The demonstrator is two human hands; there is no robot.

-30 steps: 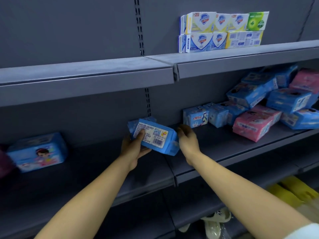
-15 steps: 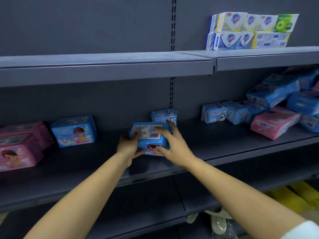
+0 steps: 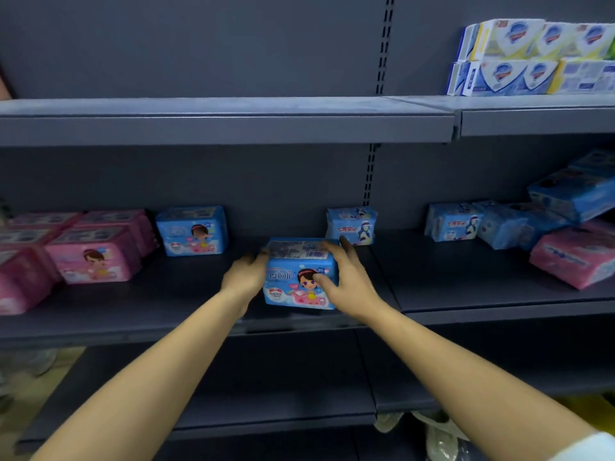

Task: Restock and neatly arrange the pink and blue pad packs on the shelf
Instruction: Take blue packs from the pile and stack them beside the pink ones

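Gripping blue pack (image 3: 293, 289) on grey shelf (image 3: 466, 277): left hand (image 3: 244, 277), right hand (image 3: 347, 282), fingers (image 3: 346, 257) curled.

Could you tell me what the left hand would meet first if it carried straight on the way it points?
Past the blue pack it holds, the left hand looks to have a free way to the shelf's back wall, though depth is hard to judge.
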